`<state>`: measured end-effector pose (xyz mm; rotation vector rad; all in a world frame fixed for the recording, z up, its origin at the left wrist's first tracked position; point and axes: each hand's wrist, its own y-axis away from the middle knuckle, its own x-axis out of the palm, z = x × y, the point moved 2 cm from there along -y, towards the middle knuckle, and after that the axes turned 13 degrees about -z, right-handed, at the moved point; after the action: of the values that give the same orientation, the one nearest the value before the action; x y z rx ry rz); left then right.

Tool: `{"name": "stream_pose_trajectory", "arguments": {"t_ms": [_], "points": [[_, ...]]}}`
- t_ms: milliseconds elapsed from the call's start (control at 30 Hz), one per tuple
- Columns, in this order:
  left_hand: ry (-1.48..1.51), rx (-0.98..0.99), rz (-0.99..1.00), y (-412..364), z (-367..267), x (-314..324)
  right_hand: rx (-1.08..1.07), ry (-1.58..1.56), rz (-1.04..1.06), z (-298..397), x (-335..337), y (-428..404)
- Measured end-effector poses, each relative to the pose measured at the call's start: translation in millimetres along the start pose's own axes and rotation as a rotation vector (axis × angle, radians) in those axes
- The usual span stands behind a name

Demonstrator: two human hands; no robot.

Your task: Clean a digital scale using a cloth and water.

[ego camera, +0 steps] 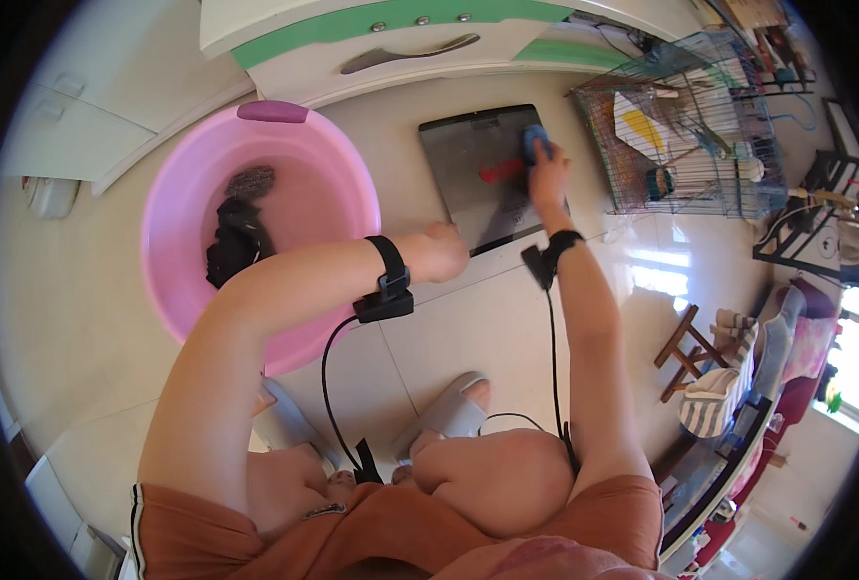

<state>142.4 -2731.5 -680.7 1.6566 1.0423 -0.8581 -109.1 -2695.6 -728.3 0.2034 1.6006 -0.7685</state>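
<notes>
A flat dark rectangular panel (473,145) with a red mark lies on the tiled floor in front of me. My right hand (549,181) presses a blue sponge or cloth (535,138) against its upper right part. At the panel's lower left edge is my left hand (442,252), its fingers curled and mostly hidden, so whether it grips the edge is unclear. Beneath my left forearm stands a pink plastic basin (161,217) with water in it. Black fabric (230,243) and a grey mesh-like piece (254,181) lie in the basin.
A wire cage (690,138) stands right of the panel. White and green drawers (415,54) border the far side. Lower right is a wooden folding stool (683,359) beside striped fabric (712,399). Black cables (553,355) run from both wrist straps.
</notes>
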Motion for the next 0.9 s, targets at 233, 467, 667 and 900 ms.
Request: {"name": "stream_pose_trajectory", "arguments": {"t_ms": [233, 467, 667, 900], "points": [[-0.212, 0.025, 0.275, -37, -5, 30, -0.143, 0.035, -0.018, 86, 11, -25], [-0.178, -0.051, 0.275, -32, -7, 29, -0.506, -0.421, 0.027, 121, -25, 22], [-0.209, -0.055, 0.261, -30, -17, -2, 0.013, -0.002, -0.09, -27, 38, -55], [-0.234, -0.136, 0.34, -58, -6, 84, -0.047, -0.045, -0.163, 64, 41, -49]]}}
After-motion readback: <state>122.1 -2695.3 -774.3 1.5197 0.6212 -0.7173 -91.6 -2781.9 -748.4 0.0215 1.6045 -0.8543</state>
